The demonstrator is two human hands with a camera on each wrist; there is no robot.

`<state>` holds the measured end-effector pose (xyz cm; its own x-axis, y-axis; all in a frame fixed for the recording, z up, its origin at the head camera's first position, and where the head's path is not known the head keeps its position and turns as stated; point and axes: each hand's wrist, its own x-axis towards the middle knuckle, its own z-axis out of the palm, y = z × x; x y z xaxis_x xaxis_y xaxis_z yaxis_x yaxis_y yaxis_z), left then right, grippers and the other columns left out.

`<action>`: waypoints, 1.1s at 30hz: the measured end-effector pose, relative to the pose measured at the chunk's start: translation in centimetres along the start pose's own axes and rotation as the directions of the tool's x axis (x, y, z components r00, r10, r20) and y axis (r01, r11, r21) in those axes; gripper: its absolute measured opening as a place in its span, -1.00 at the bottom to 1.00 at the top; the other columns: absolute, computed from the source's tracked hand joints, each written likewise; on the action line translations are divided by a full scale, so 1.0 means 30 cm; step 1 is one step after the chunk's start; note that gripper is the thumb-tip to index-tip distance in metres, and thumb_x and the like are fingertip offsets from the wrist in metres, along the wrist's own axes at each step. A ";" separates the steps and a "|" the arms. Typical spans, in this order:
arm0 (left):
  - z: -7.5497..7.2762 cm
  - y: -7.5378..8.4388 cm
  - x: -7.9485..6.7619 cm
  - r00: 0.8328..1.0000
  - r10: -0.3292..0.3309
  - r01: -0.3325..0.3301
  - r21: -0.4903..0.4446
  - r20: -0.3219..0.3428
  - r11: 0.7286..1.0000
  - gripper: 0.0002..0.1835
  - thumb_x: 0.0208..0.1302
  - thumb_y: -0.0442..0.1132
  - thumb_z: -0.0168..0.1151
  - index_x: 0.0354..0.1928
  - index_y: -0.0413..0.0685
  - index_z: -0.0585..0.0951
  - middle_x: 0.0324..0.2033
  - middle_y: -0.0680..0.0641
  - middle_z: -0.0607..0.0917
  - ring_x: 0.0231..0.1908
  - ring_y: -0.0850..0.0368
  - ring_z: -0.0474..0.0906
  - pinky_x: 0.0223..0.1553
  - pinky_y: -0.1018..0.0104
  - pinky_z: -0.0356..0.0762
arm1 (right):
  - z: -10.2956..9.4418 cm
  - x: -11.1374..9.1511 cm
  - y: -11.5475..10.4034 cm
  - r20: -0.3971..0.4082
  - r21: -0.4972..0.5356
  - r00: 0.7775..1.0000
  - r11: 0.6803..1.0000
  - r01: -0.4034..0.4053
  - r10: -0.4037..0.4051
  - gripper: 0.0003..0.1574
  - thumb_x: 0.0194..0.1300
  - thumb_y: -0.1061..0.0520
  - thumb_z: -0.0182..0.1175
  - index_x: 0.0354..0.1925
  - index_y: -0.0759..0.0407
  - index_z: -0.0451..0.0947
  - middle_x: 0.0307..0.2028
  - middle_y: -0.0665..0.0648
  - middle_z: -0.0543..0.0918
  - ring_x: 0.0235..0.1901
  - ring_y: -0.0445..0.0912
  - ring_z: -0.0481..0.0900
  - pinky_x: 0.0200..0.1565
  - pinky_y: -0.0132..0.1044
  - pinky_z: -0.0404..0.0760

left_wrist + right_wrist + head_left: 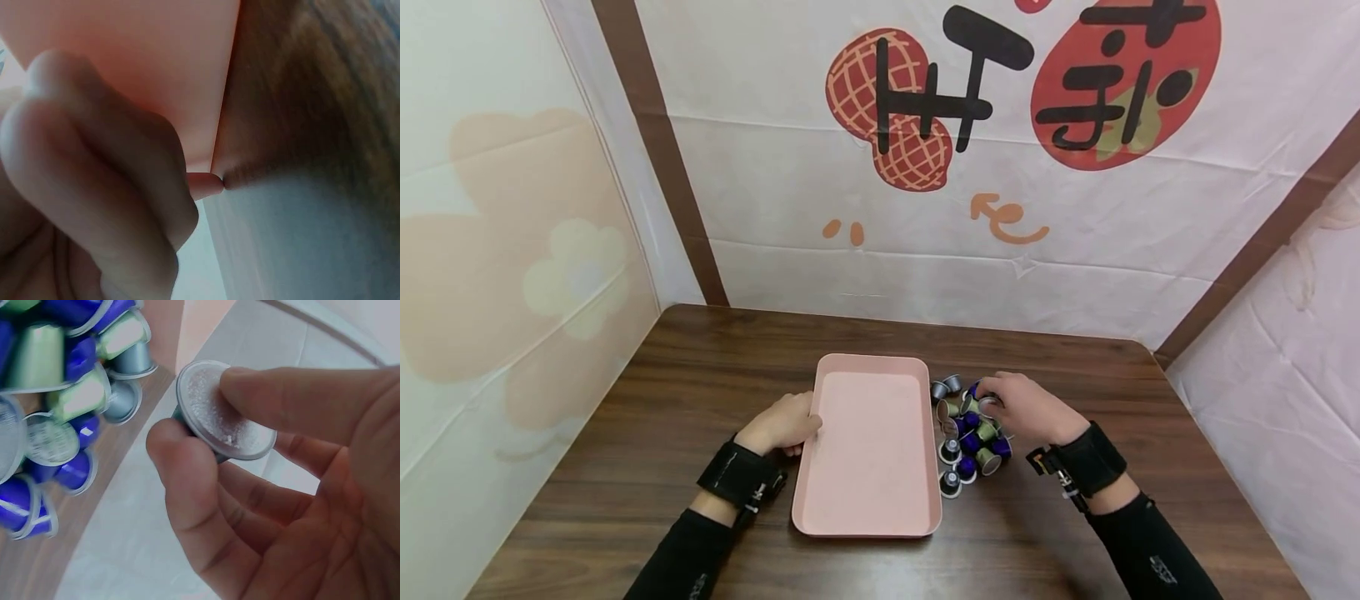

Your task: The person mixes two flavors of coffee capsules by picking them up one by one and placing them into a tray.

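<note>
A pink rectangular tray point(872, 450) lies on the wooden table, with my left hand point(786, 422) gripping its left edge. Close up in the left wrist view, the curled fingers of that hand overlap the side of the tray point(156, 44), and one fingertip shows beyond them by the table surface. My right hand point(1032, 408) is over the far end of a pile of coffee capsules point(970, 443). Between thumb and forefinger it pinches one coffee capsule point(203, 412), its round silvery lid turned toward the wrist camera.
Blue, green, grey and dark capsules crowd together along the tray's right side. Brown wooden table point(722, 358) surrounds the tray. Behind it hangs a white printed cloth point(775, 183), with more cloth on the left and right sides.
</note>
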<state>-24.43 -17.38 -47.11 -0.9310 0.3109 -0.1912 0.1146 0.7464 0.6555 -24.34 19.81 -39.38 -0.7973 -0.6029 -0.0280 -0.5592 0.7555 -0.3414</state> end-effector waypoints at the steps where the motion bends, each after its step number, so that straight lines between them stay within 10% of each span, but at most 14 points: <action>1: -0.001 0.002 0.000 1.000 -0.003 0.003 0.000 -0.003 1.000 -0.91 0.14 -0.40 -0.05 -0.46 -0.17 0.44 -0.77 -0.06 0.50 -0.83 0.16 0.43 -0.80 0.33 0.47 | -0.003 0.016 -0.010 0.013 -0.014 1.000 1.000 0.001 0.000 -0.82 0.33 0.20 0.13 -0.09 0.14 0.54 -0.26 -0.01 0.52 -0.38 -0.21 0.42 -0.35 -0.31 0.48; 13: 0.024 -0.016 -0.022 0.998 -0.061 0.061 0.014 -0.023 0.998 -0.89 0.11 -0.40 -0.01 -0.30 -0.24 0.45 -0.78 -0.10 0.50 -0.86 0.18 0.42 -0.83 0.34 0.46 | 0.081 0.212 -0.104 0.153 -0.038 0.981 0.991 0.129 -0.122 -0.80 0.33 0.23 0.11 -0.09 0.15 0.55 -0.24 0.03 0.52 -0.28 -0.12 0.45 -0.25 -0.27 0.50; 33: 0.017 0.002 0.003 0.997 -0.070 0.071 0.022 -0.028 0.997 -0.87 0.14 -0.39 0.01 -0.25 -0.26 0.45 -0.73 -0.10 0.52 -0.84 0.17 0.44 -0.81 0.35 0.46 | 0.136 0.441 -0.120 0.257 -0.069 0.966 0.996 0.059 -0.039 -0.73 0.33 0.27 0.07 -0.01 0.21 0.56 -0.09 0.09 0.59 -0.11 -0.05 0.53 -0.10 -0.24 0.53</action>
<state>-24.34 -17.01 -47.46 -0.9462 0.2411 -0.2159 0.0561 0.7792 0.6243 -31.95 8.08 -42.35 -0.6895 -0.6778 -0.2553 -0.6196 0.7345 -0.2769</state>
